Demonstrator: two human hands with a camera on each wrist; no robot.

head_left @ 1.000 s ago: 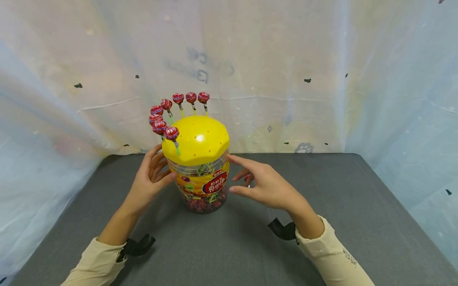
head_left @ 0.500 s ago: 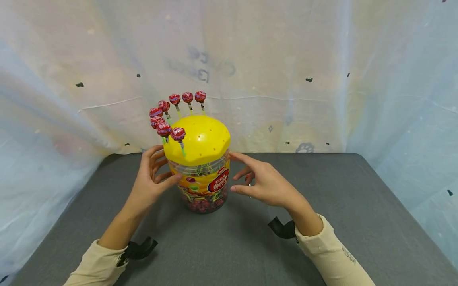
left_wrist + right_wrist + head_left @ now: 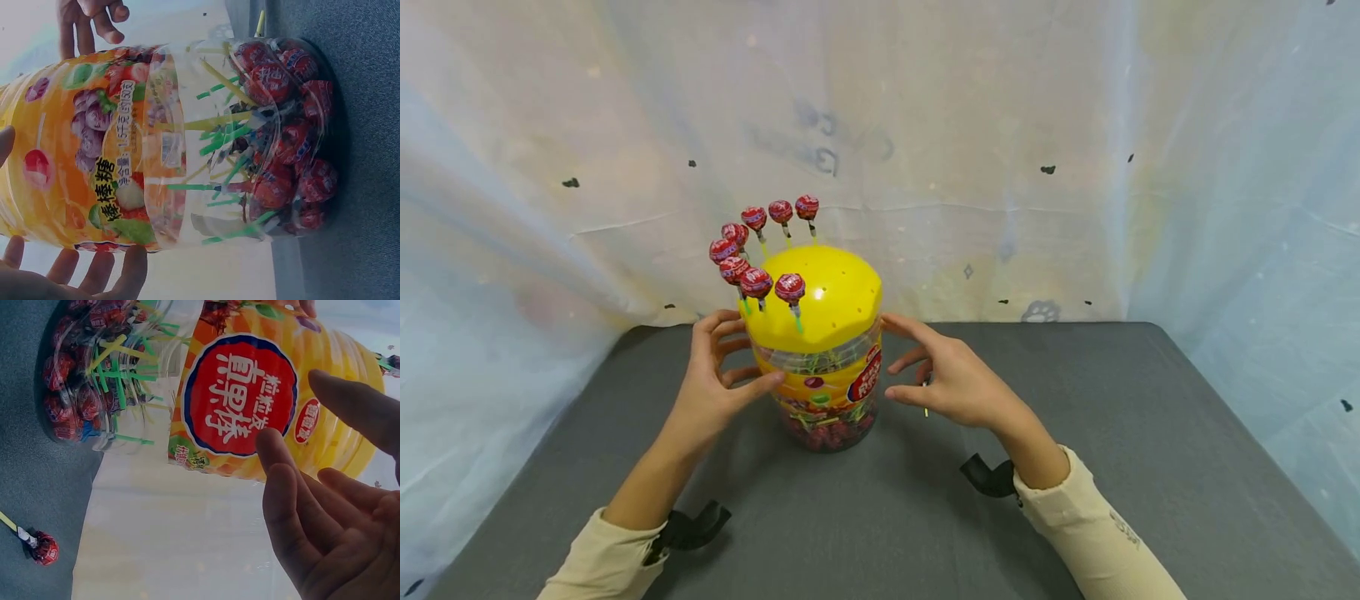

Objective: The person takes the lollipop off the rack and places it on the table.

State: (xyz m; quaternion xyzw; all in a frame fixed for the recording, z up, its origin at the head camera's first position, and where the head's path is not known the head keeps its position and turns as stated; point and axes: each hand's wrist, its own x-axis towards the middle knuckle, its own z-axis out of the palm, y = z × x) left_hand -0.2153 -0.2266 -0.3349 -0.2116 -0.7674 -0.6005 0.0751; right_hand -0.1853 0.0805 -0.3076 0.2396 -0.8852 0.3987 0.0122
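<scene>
A clear plastic candy jar (image 3: 820,362) with a yellow fruit label stands upright on the table. Its domed yellow lid (image 3: 831,283) has small holes, and several red-wrapped lollipops (image 3: 790,288) stick up along its left and back edge. My left hand (image 3: 711,379) holds the jar's left side, thumb across the front and fingers round the far side. At the right side is my right hand (image 3: 958,379), fingers loosely bent; the index fingertip reaches the jar just below the lid. More lollipops (image 3: 275,187) fill the jar's bottom, sticks upward.
One loose lollipop (image 3: 45,549) lies on the grey tabletop (image 3: 880,517) right of the jar, mostly behind my right hand in the head view. A pale patterned curtain (image 3: 940,125) hangs behind and beside the table. Black straps (image 3: 696,527) hang at both wrists.
The jar has turned on the spot: its front label and front lollipops have shifted right, and the back lollipops left. Both hands stay in nearly the same places.
</scene>
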